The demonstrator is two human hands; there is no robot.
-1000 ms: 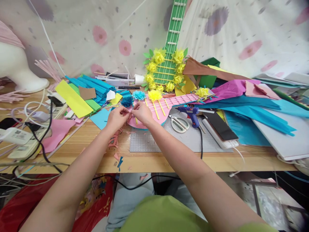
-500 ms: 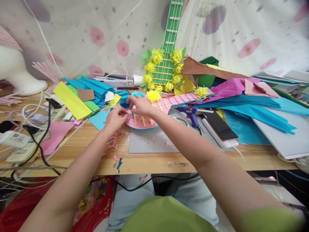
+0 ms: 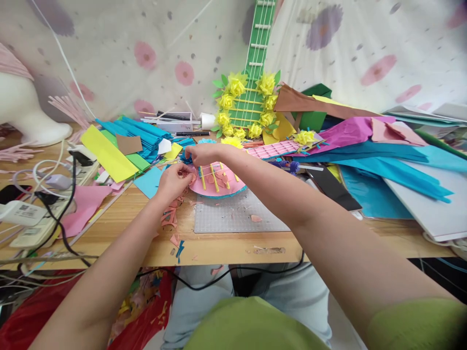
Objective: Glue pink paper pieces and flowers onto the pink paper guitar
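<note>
A pink paper guitar (image 3: 233, 188) with yellow bars and thin white strings lies flat, its blue-edged body partly under my right forearm. My left hand (image 3: 174, 182) is beside the body's left end, thumb and fingers pinched on a small pink paper piece (image 3: 191, 178). Over the left edge of the guitar, my right hand (image 3: 203, 154) is bent down with curled fingers, close to crumpled blue paper (image 3: 187, 144). Whatever its fingertips hold, if anything, is hidden. Loose pink pieces (image 3: 222, 179) rest on the guitar body. A yellow paper flower (image 3: 232, 141) shows just behind my right wrist.
Behind stands a green paper guitar (image 3: 251, 104) ringed with yellow flowers. A blue glue gun (image 3: 288, 166), a phone (image 3: 333, 187) and coloured paper lie right. Cables and a power strip (image 3: 54, 209) lie left. A grey cutting mat (image 3: 233, 218) is under the guitar; pink scraps (image 3: 170, 214) lie nearby.
My right hand has lowered and shifted slightly left, its forearm now covering more of the yellow flower and the glue gun. My left hand stays almost in place, still pinched.
</note>
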